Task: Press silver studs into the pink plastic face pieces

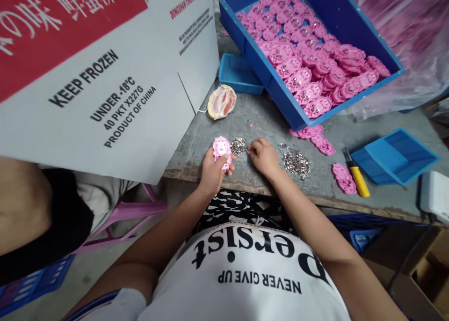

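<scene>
My left hand [212, 171] is closed around a pink plastic toy shell [222, 151], held just above the near edge of the grey table [252, 120]. My right hand [264, 156] rests on the table beside it, fingertips pinched at a small pile of shiny metal bits [238, 146]. What the fingertips hold, if anything, is too small to make out. A second, larger pile of metal bits [296, 161] lies just right of my right hand.
A blue bin [277, 94] full of pink shells sits tilted at the back. Loose pink shells [343, 177], a yellow-handled tool [358, 177], blue trays [396, 155] [238, 73] and a peeled pomelo piece [221, 101] lie around. A large cardboard box [105, 77] stands left, with another person's leg [21, 199] beneath.
</scene>
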The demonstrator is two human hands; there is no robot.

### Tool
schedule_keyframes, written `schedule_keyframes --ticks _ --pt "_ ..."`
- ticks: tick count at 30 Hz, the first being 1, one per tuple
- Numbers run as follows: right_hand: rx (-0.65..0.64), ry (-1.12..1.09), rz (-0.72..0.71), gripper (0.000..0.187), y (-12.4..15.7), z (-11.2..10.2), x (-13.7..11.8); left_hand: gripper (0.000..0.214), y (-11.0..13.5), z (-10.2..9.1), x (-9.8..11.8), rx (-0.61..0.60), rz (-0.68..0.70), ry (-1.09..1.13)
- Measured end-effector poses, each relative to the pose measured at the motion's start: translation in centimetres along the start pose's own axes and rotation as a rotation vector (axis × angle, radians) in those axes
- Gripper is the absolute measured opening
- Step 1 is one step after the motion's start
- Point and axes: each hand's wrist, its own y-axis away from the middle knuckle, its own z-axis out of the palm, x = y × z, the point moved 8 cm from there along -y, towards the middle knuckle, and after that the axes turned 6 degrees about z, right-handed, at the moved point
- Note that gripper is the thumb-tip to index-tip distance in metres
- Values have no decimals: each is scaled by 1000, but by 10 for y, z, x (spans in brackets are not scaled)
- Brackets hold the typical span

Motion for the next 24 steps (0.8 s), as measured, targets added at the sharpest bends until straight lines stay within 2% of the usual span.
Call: schedule_keyframes --ticks 5,9,12,14,17,20,24 --pt "19 -32 -90 16 13 -1 0 42 -1 0 -2 -32 10 1" --pt "25 -95 -31 26 12 -1 3 44 -1 -1 -5 -29 2 -4" --pt "22 -52 -12 35 10 2 1 46 -1 0 -5 -34 4 -3" --pt "20 -37 -20 35 10 3 1 46 -1 0 -4 -37 13 -2" --pt "23 -153 -56 31 11 2 3 47 0 0 -3 -44 23 -2" --pt "67 -297 -51 28 11 -5 11 46 0 0 -3 -52 28 0" --pt "133 -316 -13 27 11 -9 18 44 0 1 -3 -55 30 4"
